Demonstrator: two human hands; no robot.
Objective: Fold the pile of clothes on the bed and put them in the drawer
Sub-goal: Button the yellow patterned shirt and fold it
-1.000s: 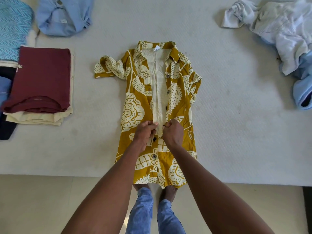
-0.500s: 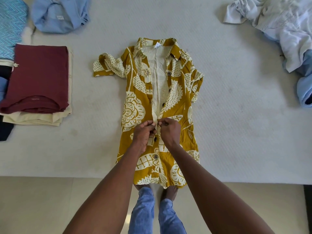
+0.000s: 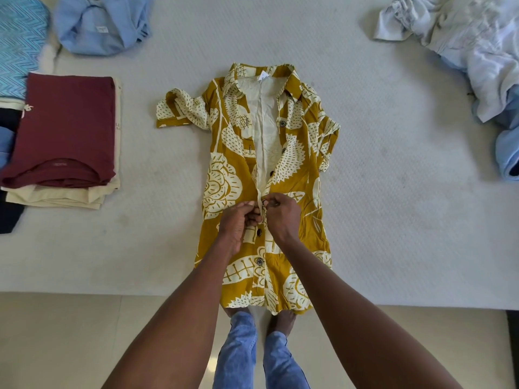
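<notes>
A mustard-yellow shirt with cream leaf prints (image 3: 224, 189) lies flat, front up, on the white bed (image 3: 393, 220), its hem hanging over the near edge. Its two lowest buttons are fastened and its upper front lies open. My left hand (image 3: 238, 223) pinches the left placket at mid-front. My right hand (image 3: 280, 214) pinches the right placket and a button right beside it. The two hands touch at the shirt's centre line.
A folded stack with a maroon garment (image 3: 64, 130) on top sits at the left. A light-blue shirt (image 3: 98, 26) lies at the back left beside a blue zigzag cloth (image 3: 19, 43). Unfolded pale clothes (image 3: 471, 51) are piled at the back right. My legs in jeans (image 3: 252, 355) stand on the tiled floor.
Both hands stay together at the shirt's mid-front, working the same button spot; the plackets there have drawn closer. The view has shifted slightly.
</notes>
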